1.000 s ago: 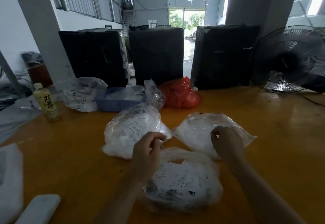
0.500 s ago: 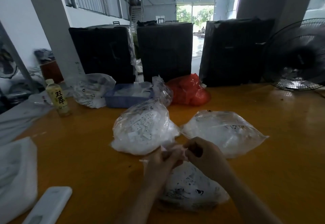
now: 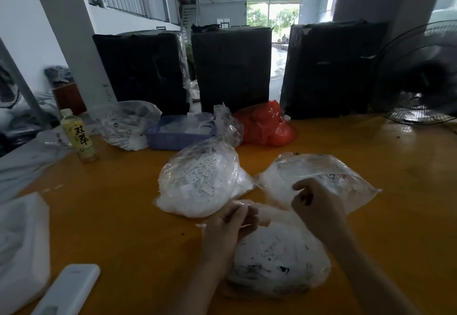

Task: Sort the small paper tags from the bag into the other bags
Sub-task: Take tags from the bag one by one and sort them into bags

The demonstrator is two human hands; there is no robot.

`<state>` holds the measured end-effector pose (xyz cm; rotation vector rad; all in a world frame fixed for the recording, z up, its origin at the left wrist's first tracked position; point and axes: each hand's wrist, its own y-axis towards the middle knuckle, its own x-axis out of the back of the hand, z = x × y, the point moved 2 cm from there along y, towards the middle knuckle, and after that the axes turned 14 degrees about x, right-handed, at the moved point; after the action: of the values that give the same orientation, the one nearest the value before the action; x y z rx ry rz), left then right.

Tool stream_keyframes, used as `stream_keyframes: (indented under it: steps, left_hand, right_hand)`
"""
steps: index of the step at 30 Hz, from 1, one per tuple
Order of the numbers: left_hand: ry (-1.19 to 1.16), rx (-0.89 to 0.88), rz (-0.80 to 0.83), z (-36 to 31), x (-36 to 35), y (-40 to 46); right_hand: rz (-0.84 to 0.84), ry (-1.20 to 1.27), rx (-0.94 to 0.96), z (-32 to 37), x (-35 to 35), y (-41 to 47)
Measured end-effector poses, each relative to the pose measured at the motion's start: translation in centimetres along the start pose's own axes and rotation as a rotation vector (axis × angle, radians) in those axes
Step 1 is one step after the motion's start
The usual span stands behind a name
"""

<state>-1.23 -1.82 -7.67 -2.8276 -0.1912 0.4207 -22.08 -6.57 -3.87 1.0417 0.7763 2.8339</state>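
- The nearest bag [image 3: 279, 262], clear plastic and full of small printed paper tags [image 3: 268, 249], lies on the orange surface [image 3: 118, 215] right in front of the person, between the two forearms.
- The left hand [image 3: 227, 228] sits at the upper left edge of this bag, its fingers curled round the crumpled plastic of the bag's mouth.
- The right hand [image 3: 314, 205] is raised just above the bag's far right edge, fingers curled in with thumb and forefinger close together; whether they pinch a tag or plastic is too blurred to tell.
- Just beyond the left hand stands a rounded clear bag [image 3: 197, 183], also filled with white tags, its knotted top pointing away.
- To its right, a flatter clear bag [image 3: 329, 173] lies on the surface, partly behind the right hand.
- Farther back, in a row: a yellow drink bottle [image 3: 79, 136] upright at the left, a crumpled clear bag [image 3: 128, 124], a blue tray [image 3: 178, 134] and a red bag [image 3: 267, 126].
- Three black wrapped bundles [image 3: 230, 67] stand behind these, and a black fan [image 3: 420, 77] is at the far right.
- A white flat device [image 3: 71, 287] lies at the near left edge, beside white foam wrapping [image 3: 22, 238].
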Motion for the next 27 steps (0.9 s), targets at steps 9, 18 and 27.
stream_keyframes:
  steps: [9, 18, 27]
  left_hand:
    - [-0.097, 0.069, 0.011, -1.6, 0.1, -0.2]
    - [0.14, -0.025, 0.009, -2.4, 1.7, -0.9]
    - [0.273, 0.073, 0.202, -2.3, 1.1, -1.9]
  right_hand:
    - [0.089, -0.636, -0.251, -7.0, 2.9, 6.0]
    - [0.112, -0.626, 0.077, -1.4, 0.9, 1.9]
    - [0.418, 0.351, 0.227, 5.3, -2.2, -1.1]
